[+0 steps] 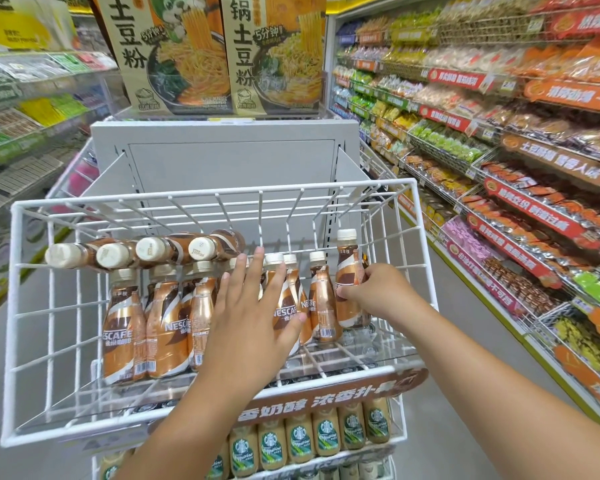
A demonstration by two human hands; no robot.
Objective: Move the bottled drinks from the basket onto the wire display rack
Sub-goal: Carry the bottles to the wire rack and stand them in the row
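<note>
A white wire display rack (39,313) stands in front of me and holds several brown Nescafe coffee bottles (163,327) upright in rows. Several more bottles (146,251) lie on their sides on top at the back. My right hand (374,292) grips one upright bottle (349,271) at the right end of the rack. My left hand (253,327) rests flat, fingers spread, against the front of the standing bottles in the middle. The basket is not in view.
A lower tier holds Starbucks bottles (326,434) behind a brown sign strip (326,396). A grey back panel (229,157) rises behind the rack, with noodle boxes (215,53) on top. Snack shelves (499,140) line the right aisle, and more shelves (21,109) stand on the left.
</note>
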